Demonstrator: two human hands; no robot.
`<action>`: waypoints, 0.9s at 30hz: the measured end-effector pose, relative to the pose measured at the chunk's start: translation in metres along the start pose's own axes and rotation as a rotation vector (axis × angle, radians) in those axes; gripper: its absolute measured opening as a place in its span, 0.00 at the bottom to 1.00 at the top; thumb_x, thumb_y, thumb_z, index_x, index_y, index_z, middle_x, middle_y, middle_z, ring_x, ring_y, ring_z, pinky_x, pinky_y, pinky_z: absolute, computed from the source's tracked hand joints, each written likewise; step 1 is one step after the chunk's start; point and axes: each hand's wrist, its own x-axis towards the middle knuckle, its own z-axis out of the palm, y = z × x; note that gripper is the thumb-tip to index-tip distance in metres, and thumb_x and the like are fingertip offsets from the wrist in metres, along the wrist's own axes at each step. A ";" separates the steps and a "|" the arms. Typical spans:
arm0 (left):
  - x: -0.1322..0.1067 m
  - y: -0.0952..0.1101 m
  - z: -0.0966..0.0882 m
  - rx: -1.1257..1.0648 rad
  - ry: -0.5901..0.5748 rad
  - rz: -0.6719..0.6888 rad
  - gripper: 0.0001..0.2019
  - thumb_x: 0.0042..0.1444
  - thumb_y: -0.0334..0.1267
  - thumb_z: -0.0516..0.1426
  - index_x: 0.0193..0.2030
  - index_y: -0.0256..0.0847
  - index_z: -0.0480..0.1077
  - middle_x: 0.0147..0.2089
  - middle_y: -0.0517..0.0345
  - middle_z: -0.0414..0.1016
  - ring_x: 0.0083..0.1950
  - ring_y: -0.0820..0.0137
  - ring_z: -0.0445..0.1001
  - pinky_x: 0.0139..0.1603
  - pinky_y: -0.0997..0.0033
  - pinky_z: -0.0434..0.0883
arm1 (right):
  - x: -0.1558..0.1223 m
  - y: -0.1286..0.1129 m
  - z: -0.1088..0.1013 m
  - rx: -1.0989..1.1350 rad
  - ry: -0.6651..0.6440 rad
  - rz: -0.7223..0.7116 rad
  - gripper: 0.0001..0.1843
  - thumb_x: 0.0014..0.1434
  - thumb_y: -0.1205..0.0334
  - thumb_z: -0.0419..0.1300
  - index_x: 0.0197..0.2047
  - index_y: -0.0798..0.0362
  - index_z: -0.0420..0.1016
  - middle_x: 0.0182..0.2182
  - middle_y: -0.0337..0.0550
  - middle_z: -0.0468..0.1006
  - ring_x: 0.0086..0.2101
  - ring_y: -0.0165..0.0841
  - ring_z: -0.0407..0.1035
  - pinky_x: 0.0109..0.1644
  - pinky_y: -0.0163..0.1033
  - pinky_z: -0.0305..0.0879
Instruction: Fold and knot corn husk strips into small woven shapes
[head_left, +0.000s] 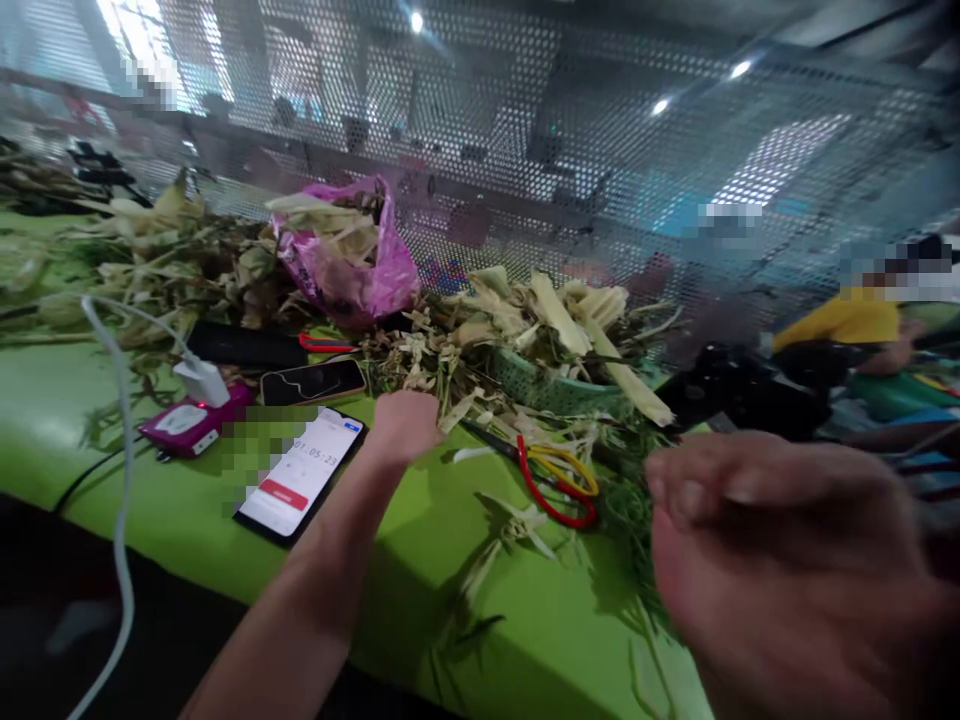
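Observation:
My left hand point(409, 420) is closed at the near edge of a heap of dried plant scraps point(420, 355). Its fingers curl away from view, so whatever they hold is hidden. Close to the camera, my right hand point(787, 530) is raised at the right with its fingers curled in; it is somewhat blurred, and I cannot make out anything inside it. Between the hands lie scissors point(556, 485) with red and yellow handles, blades partly under scraps. Beyond them a green basket point(562, 390) is heaped with pale dried husks point(559, 315).
A phone showing a timer point(300, 480) and a dark-screened phone point(313, 382) lie left of my left arm. Nearby are a purple power strip point(196, 420), a white cable point(124, 500) and a pink bag of husks point(349, 260). A perforated metal screen point(480, 130) stands behind; a yellow-sleeved person point(840, 318) is at right.

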 end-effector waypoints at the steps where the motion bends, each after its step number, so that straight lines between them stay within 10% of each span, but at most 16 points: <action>1: 0.000 0.001 0.002 0.008 -0.024 -0.006 0.05 0.44 0.38 0.61 0.27 0.38 0.74 0.34 0.44 0.77 0.42 0.53 0.74 0.44 0.60 0.66 | 0.005 0.006 0.003 0.058 0.005 -0.011 0.16 0.53 0.43 0.60 0.33 0.48 0.72 0.26 0.40 0.63 0.28 0.35 0.58 0.34 0.43 0.58; 8: 0.002 0.009 0.005 -0.048 -0.014 0.071 0.06 0.46 0.35 0.60 0.33 0.41 0.73 0.37 0.49 0.78 0.40 0.60 0.74 0.39 0.66 0.67 | 0.000 0.075 -0.009 0.036 -0.005 0.225 0.11 0.54 0.53 0.62 0.36 0.50 0.73 0.30 0.40 0.68 0.31 0.32 0.62 0.32 0.36 0.58; 14: -0.002 0.035 0.011 -0.909 -0.125 0.309 0.12 0.46 0.39 0.62 0.36 0.36 0.70 0.31 0.60 0.72 0.31 0.73 0.68 0.33 0.75 0.64 | -0.002 0.093 -0.013 0.012 -0.066 0.587 0.13 0.52 0.54 0.66 0.38 0.49 0.72 0.31 0.38 0.72 0.30 0.31 0.65 0.33 0.36 0.63; 27: -0.011 0.061 0.030 -1.087 -0.263 0.289 0.09 0.48 0.39 0.61 0.33 0.36 0.70 0.31 0.61 0.69 0.33 0.74 0.65 0.38 0.73 0.61 | -0.001 0.097 -0.017 0.050 -0.047 0.579 0.11 0.48 0.54 0.68 0.32 0.52 0.79 0.30 0.41 0.79 0.31 0.33 0.70 0.40 0.40 0.66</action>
